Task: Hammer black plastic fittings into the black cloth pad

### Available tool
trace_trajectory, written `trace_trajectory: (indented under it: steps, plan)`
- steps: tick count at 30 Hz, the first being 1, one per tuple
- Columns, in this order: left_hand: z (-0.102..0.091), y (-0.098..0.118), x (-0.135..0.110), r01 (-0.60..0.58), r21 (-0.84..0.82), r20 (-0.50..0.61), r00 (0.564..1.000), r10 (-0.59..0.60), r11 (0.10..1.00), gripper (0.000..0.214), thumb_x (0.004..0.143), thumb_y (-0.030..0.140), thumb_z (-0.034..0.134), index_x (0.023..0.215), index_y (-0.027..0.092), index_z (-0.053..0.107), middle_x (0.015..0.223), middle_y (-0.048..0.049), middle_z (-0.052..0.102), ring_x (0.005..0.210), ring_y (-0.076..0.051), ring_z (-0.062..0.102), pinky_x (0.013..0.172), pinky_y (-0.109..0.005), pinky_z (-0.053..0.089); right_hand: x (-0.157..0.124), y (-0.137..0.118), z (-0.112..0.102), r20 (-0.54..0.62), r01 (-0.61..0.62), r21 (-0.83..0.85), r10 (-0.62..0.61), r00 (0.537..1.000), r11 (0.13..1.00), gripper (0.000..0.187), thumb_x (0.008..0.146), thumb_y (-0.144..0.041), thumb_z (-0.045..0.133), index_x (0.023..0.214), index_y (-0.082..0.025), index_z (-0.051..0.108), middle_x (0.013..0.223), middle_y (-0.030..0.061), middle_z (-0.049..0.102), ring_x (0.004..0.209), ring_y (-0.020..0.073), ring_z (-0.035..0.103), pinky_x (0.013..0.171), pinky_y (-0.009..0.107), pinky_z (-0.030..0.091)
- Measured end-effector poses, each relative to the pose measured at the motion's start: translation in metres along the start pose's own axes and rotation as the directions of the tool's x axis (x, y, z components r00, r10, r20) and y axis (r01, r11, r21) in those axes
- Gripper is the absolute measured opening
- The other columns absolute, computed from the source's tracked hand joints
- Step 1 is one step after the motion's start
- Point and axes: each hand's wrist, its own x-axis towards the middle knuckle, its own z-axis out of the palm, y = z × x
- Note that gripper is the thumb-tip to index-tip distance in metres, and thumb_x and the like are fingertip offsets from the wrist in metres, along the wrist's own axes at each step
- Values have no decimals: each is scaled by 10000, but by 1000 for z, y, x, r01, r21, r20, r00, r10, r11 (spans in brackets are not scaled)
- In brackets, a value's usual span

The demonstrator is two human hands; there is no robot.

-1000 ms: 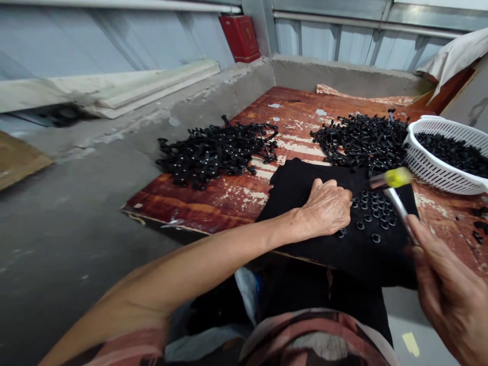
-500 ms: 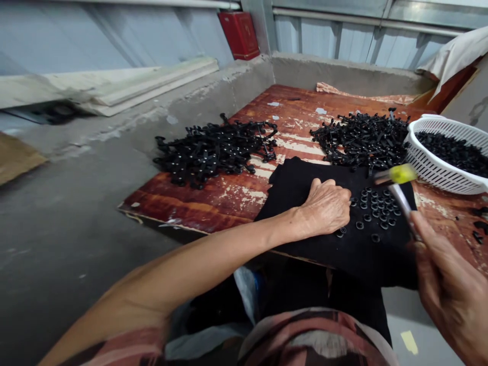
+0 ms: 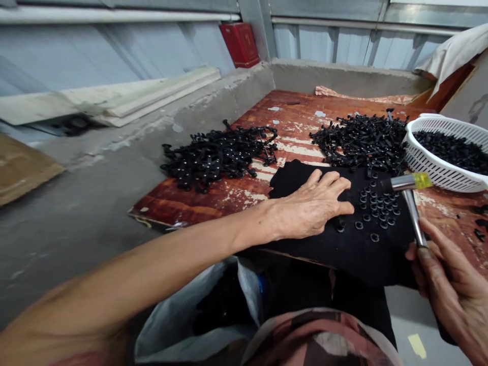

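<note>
My right hand grips a hammer by its handle. The hammer's metal head has a yellow face on one end and hangs above the right part of a black cloth. Over the cloth's left part is my left hand, back upward, with its fingers spread apart; what lies under the palm is hidden. Several small dark rings lie loosely grouped on the cloth, just right of the left fingertips. One small black piece shows beneath the left thumb.
On the worn red-brown table are a left pile of black jointed parts and a right pile of black parts. A white basket of black pieces stands at the right. A pale bag hangs open below the table edge.
My left hand has gone from a closed fist to spread fingers and shifted slightly left. The hammer has moved a little right, its head now more level.
</note>
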Motion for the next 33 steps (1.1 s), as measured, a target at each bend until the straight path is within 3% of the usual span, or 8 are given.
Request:
trace_trajectory:
  steps: [2,5,7,9,13,20,26,33]
  plan:
    - [2,0,-3,145,-107,-94,983,-155,984,463,803,53,442,1208,233,577,1300,-104,502,1191,-236,446,989,-412,367,1,0,-1,-1,-117,112,118,993,987,523,898,-455,611,1400,-324,550,804,21,678,610,112,612,516,168,527]
    - [14,1,0,483,-188,-138,849,-510,855,272,902,278,447,1114,154,565,1117,-120,596,1034,-234,549,911,-394,435,5,-2,-1,12,-198,200,200,980,960,565,858,-514,640,1387,-331,564,729,4,635,500,97,514,390,157,447]
    - [22,3,8,599,-151,-78,786,-613,787,330,909,441,449,982,152,590,961,-111,647,931,-263,597,838,-418,451,8,-3,0,18,-208,215,209,978,954,576,844,-527,651,1380,-332,571,721,1,624,476,96,491,356,166,420]
    - [28,3,16,600,-100,-12,797,-604,794,298,891,427,456,862,167,600,830,-92,665,868,-282,624,794,-432,439,10,-3,0,22,-209,217,210,978,953,580,844,-526,653,1383,-330,568,726,2,622,470,98,485,347,176,413]
    - [26,2,24,513,-71,58,858,-510,855,176,839,260,464,738,176,581,709,-66,651,765,-259,637,737,-392,393,9,1,0,27,-200,216,199,980,956,565,865,-513,635,1397,-342,549,753,3,628,465,93,476,346,182,403]
    - [18,21,4,252,-103,41,968,-249,962,195,953,261,418,923,185,595,900,-51,674,876,-208,581,781,-347,354,7,4,0,36,-202,232,199,979,952,548,881,-502,623,1403,-360,535,785,2,628,491,95,485,369,189,425]
    - [34,27,0,187,-182,-7,981,-192,965,255,979,298,391,935,178,611,928,-46,673,906,-211,551,843,-386,323,8,0,-1,38,-197,233,194,980,952,543,882,-494,624,1397,-339,546,763,-2,617,474,93,473,352,186,408]
    - [31,28,5,207,-270,56,978,-199,941,208,958,244,420,896,186,610,894,-34,675,896,-198,562,857,-370,335,8,2,0,33,-190,242,188,982,951,539,893,-488,615,1409,-360,525,790,-6,619,470,88,468,358,189,420]
